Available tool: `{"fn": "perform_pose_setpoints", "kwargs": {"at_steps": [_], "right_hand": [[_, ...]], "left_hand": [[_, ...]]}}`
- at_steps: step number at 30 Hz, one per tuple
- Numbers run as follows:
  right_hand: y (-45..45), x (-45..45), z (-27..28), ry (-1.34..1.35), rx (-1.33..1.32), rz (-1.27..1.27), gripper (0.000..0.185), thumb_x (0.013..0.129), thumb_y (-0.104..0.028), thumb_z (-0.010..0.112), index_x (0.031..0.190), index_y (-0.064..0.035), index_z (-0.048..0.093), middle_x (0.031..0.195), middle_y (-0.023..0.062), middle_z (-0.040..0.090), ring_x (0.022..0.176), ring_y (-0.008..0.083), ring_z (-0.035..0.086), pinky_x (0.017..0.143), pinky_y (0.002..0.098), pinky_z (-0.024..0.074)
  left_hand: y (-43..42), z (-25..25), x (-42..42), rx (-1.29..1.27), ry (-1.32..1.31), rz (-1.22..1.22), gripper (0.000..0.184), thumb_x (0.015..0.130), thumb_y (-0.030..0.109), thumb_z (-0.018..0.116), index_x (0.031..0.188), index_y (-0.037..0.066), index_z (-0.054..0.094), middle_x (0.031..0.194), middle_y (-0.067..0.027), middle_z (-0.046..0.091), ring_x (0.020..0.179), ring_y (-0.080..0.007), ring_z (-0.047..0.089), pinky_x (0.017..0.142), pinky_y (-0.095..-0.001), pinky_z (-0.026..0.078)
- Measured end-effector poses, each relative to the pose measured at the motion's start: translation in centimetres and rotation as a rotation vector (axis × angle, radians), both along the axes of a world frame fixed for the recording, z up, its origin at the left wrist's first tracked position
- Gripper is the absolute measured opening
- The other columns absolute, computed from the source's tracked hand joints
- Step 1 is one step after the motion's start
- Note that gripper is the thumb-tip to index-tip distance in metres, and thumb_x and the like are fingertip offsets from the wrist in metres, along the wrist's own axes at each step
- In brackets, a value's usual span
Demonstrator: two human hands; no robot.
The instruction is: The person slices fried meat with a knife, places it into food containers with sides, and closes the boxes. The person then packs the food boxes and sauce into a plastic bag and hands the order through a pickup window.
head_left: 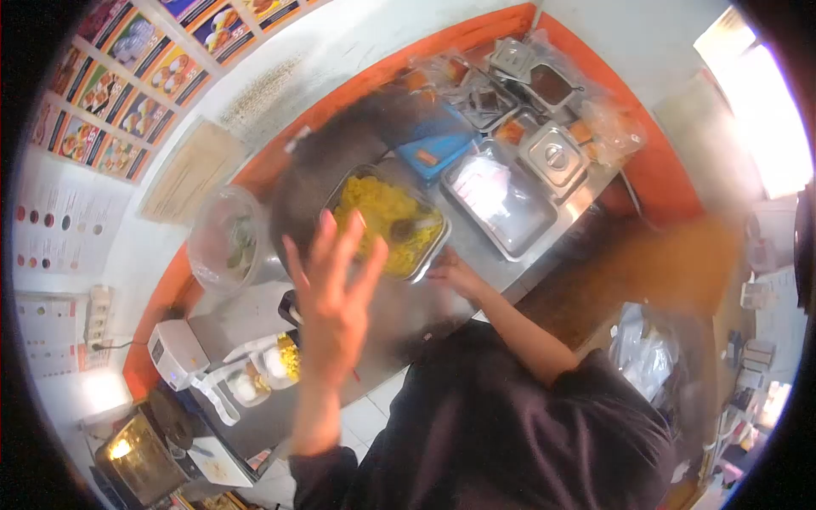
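My left hand point(333, 293) is raised in front of the camera with its fingers spread and nothing in it. It partly covers a rectangular metal pan point(427, 265) on the counter. A crumbly yellow food point(378, 200) fills the pan, and a dark spoon-like shape point(410, 228) lies in it, too blurred to name surely. My right hand point(456, 275) is at the pan's near right edge, its fingers closed against the rim.
Beside the pan are a blue packet point(435, 153), a metal tray point(523, 242) with clear plastic in it and a lidded steel container point(554, 158). A clear tub point(228, 242) stands left. Small containers point(248, 384) and a white device point(177, 353) stand nearer left.
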State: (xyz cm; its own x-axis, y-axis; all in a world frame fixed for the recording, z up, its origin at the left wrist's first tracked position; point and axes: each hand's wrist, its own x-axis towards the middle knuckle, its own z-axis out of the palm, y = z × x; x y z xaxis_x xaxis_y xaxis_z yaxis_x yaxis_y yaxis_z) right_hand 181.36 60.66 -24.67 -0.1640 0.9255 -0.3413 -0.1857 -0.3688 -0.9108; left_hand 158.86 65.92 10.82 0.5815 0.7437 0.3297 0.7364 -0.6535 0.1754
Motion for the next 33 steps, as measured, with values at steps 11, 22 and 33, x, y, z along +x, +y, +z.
{"fn": "perform_pose_setpoints", "kwargs": {"at_steps": [11,22,33], "right_hand": [[3.9,14.7,5.9,-1.236,0.088,-0.365,0.031,0.085,-0.021,0.068,0.106,0.0023,0.068,0.092,0.0194,0.072,0.090,0.0339,0.069,0.080,0.0423,0.0539],[7.4,17.5,-0.3,-1.122,0.263,-0.359,0.010,0.077,-0.008,0.062,0.083,-0.0013,0.065,0.090,0.0236,0.066,0.083,0.0418,0.064,0.075,0.0487,0.0500],[7.5,22.1,6.8,0.057,0.064,0.302,0.017,0.091,-0.011,0.070,0.102,0.0003,0.065,0.090,0.0060,0.069,0.083,0.0144,0.066,0.077,0.0313,0.0535]], "left_hand": [[-13.7,-29.9,-6.7,0.090,0.273,-0.160,0.057,0.092,0.024,0.066,0.145,0.029,0.049,0.158,0.0013,0.031,0.149,-0.0193,0.027,0.115,-0.0691,0.015],[-14.2,-28.5,2.7,-0.102,-0.128,0.139,0.060,0.083,0.015,0.068,0.140,0.010,0.050,0.139,-0.0185,0.048,0.132,-0.0361,0.046,0.109,-0.0594,0.035],[3.2,-23.5,23.6,-1.078,-1.093,0.430,0.052,0.089,0.005,0.073,0.136,-0.001,0.052,0.118,-0.0143,0.069,0.111,-0.0198,0.065,0.096,-0.0338,0.051]]}}
